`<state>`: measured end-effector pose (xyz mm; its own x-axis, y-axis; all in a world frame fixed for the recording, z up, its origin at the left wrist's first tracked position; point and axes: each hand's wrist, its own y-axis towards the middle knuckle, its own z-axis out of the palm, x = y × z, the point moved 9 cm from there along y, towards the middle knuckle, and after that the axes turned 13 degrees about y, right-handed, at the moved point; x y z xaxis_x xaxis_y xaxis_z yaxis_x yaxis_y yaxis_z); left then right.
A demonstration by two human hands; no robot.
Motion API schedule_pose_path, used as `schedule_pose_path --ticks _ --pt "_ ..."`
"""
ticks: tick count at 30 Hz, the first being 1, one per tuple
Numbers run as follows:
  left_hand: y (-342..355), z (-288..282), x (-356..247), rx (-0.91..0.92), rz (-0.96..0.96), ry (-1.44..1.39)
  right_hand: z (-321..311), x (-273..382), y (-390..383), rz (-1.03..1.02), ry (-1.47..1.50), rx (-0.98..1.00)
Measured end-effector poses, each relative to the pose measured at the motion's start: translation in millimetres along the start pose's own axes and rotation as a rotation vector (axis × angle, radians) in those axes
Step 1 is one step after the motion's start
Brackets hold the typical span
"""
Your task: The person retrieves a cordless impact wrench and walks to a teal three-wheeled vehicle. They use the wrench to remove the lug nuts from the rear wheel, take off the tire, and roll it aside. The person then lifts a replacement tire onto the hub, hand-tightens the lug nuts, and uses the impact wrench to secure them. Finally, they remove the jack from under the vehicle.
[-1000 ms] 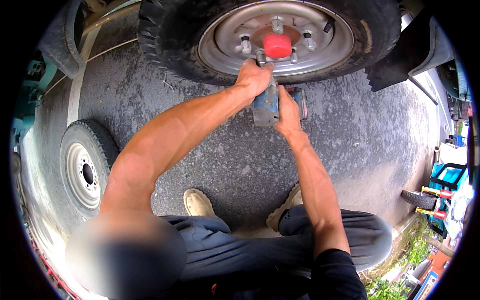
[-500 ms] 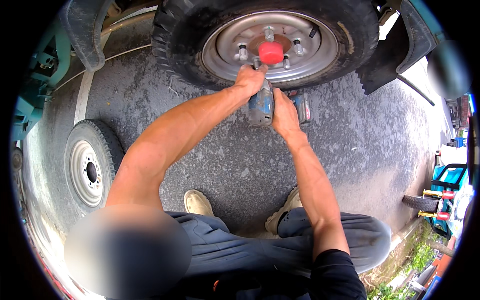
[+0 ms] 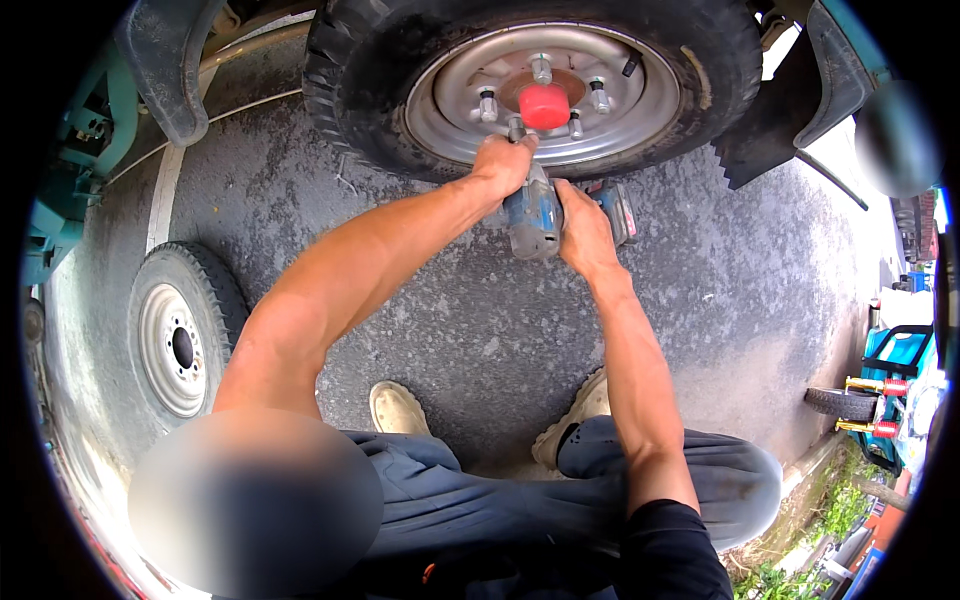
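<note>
A blue and grey cordless impact wrench (image 3: 533, 222) points up at the lower-left lug nut (image 3: 516, 128) of a mounted wheel. My right hand (image 3: 586, 232) is wrapped around its handle, with the battery pack (image 3: 617, 212) sticking out to the right. My left hand (image 3: 503, 163) is closed around the front end of the wrench, close to that nut; its fingers partly hide the contact. The silver rim (image 3: 440, 110) carries several lug nuts around a red hub cap (image 3: 545, 106). A black tire (image 3: 360, 90) surrounds the rim.
A spare wheel (image 3: 160, 345) stands on the asphalt at left. Black mudflaps (image 3: 765, 120) and teal vehicle parts (image 3: 105, 110) flank the mounted wheel. My shoes (image 3: 400, 408) are on the ground below. At far right are a small tire (image 3: 840, 404) and a teal cart-like object (image 3: 900, 350).
The rear of the impact wrench and my right hand have shifted slightly right and down. My left hand stays at the wrench's front end, by the same lug nut.
</note>
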<state>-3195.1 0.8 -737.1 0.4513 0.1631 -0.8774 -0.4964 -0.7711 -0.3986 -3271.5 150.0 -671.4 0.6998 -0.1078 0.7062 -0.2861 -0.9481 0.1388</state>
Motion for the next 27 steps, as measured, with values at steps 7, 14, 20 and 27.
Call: schedule_pose_path --ticks 7,14,20,27 --pt "-73.8 -12.8 -4.5 -0.024 -0.027 0.058 15.2 3.1 -40.9 0.052 0.311 0.036" --pt "-87.1 -52.0 -44.0 0.029 0.01 -0.148 25.1 49.7 -17.1 0.17 0.645 0.087" --pt "-79.9 -51.7 -51.6 0.07 0.045 -0.231 44.0 27.8 -4.0 0.243 0.822 0.074" --pt "-79.3 -53.0 -58.3 0.145 0.037 -0.288 42.8 53.6 11.6 0.124 0.576 -0.009"
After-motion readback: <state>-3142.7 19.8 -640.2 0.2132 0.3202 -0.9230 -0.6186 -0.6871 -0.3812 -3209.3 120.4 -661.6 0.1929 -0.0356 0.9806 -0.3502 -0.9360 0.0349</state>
